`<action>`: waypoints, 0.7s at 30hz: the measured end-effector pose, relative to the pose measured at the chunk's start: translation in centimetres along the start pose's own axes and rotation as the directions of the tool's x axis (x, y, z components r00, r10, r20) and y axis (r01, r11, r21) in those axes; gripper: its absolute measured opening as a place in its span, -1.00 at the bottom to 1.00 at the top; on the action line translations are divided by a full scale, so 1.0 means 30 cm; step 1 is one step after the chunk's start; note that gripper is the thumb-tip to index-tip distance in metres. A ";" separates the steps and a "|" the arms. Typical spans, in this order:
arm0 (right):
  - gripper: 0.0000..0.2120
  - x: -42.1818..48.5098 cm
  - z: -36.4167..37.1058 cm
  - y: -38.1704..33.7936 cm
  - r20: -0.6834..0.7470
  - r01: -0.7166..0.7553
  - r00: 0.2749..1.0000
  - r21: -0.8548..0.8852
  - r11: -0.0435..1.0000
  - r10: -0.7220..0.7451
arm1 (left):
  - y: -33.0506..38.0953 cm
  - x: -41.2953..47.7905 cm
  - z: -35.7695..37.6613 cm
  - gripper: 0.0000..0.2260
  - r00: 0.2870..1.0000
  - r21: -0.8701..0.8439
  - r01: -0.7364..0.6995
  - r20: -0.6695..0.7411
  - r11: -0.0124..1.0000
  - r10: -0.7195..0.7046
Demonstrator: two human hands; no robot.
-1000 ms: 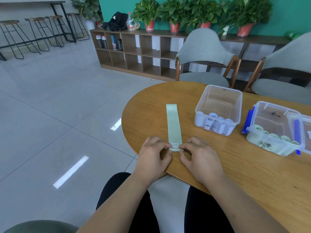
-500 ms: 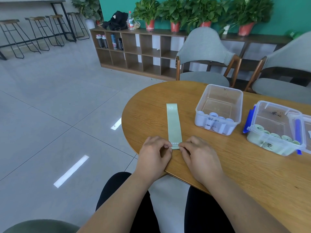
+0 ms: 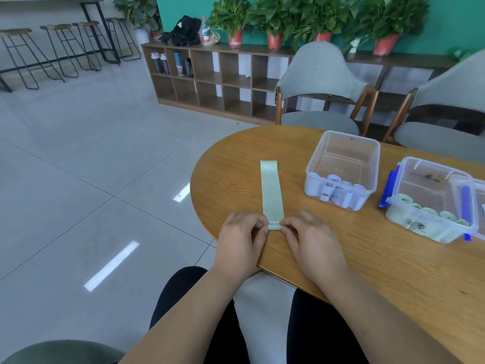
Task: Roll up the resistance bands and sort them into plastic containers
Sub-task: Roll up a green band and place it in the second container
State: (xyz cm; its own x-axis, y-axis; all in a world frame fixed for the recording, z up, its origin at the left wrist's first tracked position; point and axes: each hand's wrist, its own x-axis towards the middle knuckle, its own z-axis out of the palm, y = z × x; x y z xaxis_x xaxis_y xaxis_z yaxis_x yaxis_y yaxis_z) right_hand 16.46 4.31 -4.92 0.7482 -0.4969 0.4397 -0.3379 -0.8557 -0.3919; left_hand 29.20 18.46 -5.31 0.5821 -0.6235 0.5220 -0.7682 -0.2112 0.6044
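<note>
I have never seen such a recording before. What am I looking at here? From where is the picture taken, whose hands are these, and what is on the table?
There is no machine here. A seated person wears a wide-angle camera on the head, so the picture looks forward and down at their own two bare hands.

On the wooden table lies a pale green resistance band, flat, marked "30" at its far end. The left hand and the right hand pinch its near end from either side, where a small roll has begun.

To the right stand clear plastic containers. The nearer box holds white rolled bands. The next box holds green rolled bands, with blue clips at its sides. A further box is cut off at the picture's edge.

Behind are chairs, shelves and potted plants.
</note>
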 end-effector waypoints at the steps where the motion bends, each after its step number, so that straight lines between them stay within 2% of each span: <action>1: -0.92 0.002 0.000 -0.002 -0.006 -0.003 1.000 -0.007 1.000 0.003 | 0.000 0.002 0.001 -0.90 1.000 0.009 -0.005 0.002 1.000 0.005; 9: -0.91 0.038 0.011 -0.017 0.023 -0.045 0.999 -0.041 0.998 0.046 | -0.006 0.019 0.024 -0.89 0.999 0.100 0.002 0.032 0.995 -0.005; 15: -0.96 0.050 -0.003 -0.026 0.031 -0.095 0.995 0.061 0.994 0.093 | -0.003 0.037 0.027 -0.92 0.999 0.115 -0.006 0.036 0.993 0.002; 21: -0.96 0.042 -0.004 -0.043 0.017 -0.111 0.994 -0.001 0.994 0.111 | -0.010 0.047 0.031 -0.92 0.999 0.125 -0.006 0.042 0.992 0.001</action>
State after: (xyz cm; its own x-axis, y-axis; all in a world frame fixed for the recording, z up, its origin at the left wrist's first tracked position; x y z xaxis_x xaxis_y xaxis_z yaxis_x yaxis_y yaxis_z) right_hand 17.76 4.76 -3.77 0.7158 -0.5862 0.3794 -0.4193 -0.7953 -0.4378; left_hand 29.99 16.95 -5.32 0.5696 -0.6548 0.4968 -0.7991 -0.2997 0.5211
